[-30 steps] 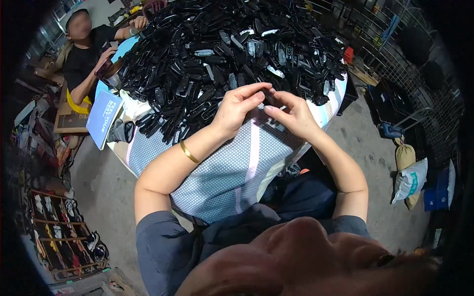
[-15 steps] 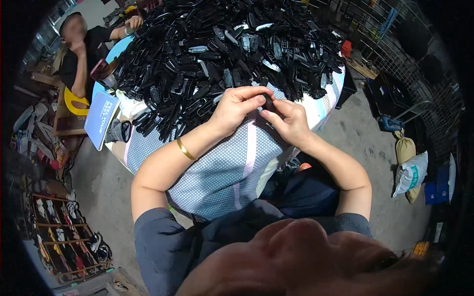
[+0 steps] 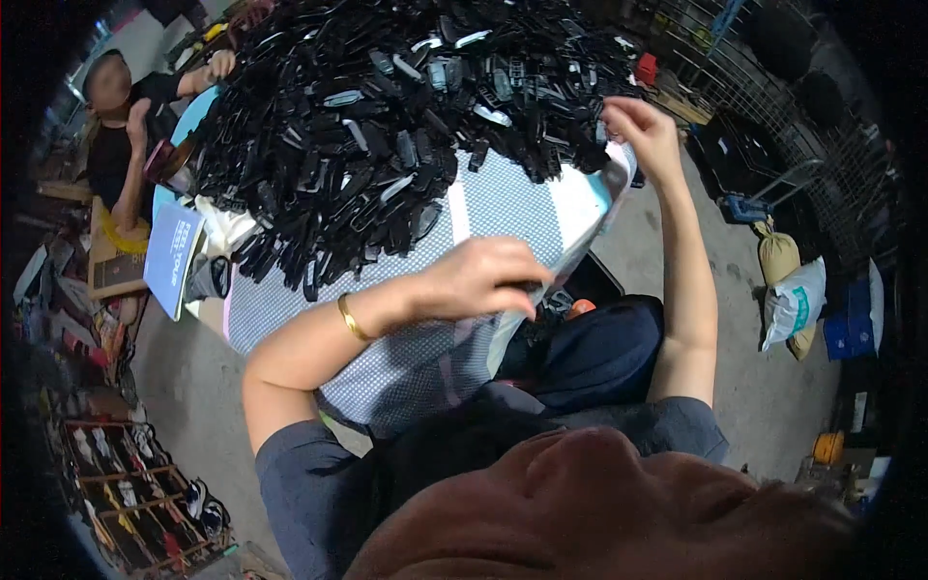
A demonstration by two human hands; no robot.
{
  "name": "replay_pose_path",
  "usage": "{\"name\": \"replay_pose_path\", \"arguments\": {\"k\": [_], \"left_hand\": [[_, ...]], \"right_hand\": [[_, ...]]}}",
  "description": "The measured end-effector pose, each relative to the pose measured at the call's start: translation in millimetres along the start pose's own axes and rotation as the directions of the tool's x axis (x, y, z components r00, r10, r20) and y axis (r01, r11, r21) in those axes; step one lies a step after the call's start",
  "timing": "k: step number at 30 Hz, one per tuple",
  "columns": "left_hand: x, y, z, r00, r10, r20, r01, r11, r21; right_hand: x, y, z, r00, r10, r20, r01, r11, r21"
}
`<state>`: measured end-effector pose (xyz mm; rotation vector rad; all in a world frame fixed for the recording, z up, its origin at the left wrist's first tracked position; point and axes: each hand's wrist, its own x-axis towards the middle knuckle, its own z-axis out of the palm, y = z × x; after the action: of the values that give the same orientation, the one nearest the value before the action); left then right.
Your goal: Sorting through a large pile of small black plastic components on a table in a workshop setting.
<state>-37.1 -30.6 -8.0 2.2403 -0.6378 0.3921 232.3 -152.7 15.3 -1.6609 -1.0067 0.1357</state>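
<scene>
A large heap of small black oblong plastic pieces [image 3: 338,145], some with shiny clear or silver parts, covers the far part of the table. My left hand [image 3: 480,278], a gold bangle on its wrist, hangs over the near right edge of the patterned tablecloth [image 3: 512,198]. Its fingers are bent and a little blurred, with a small dark piece [image 3: 530,284] partly showing between thumb and fingers. At the right rim of the heap is my right hand [image 3: 646,135], fingers curled together. Whatever its fingertips hold is hidden.
A blue booklet [image 3: 176,256] and a dark cup-like thing [image 3: 209,276] lie at the table's left edge. Across the table sits another person [image 3: 116,135]. On the floor at right are sacks [image 3: 795,300] and a black crate [image 3: 739,169]; a rack [image 3: 130,483] stands lower left.
My hands have parted from around a small black piece. The left came nearer to me, towards the table's edge; the right reached away to the heap's right rim. The view shifted slightly.
</scene>
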Motion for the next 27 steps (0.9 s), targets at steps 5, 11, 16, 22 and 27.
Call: {"name": "replay_pose_path", "arguments": {"k": [5, 11, 16, 22, 27], "left_hand": [[0.7, 11.6, 18.0, 0.909, 0.189, 0.371, -0.248, 0.962, 0.118], [-5.9, 11.1, 30.7, 0.848, 0.141, 0.511, -0.397, 0.807, 0.437], [-6.9, 5.4, 33.2, 0.82, 0.054, 0.57, -0.298, 0.89, 0.345], [-5.3, 2.5, 30.8, 0.862, 0.064, 0.504, -0.19, 0.961, 0.202], [10.4, -9.0, 15.7, 0.953, 0.08, 0.292, -0.147, 0.965, 0.215]], "right_hand": [[50.4, 70.9, -22.7, 0.96, 0.063, -0.274, -0.118, 0.974, -0.191], [102.7, 61.2, 7.3, 0.905, -0.404, -0.135, 0.228, 0.726, -0.649], [119.1, 35.2, 15.7, 0.948, -0.312, 0.055, 0.252, 0.637, -0.729], [121.4, 13.9, 17.8, 0.947, -0.301, 0.11, 0.279, 0.605, -0.746], [123.8, 19.5, 12.1, 0.95, -0.253, 0.183, 0.306, 0.639, -0.705]]}}
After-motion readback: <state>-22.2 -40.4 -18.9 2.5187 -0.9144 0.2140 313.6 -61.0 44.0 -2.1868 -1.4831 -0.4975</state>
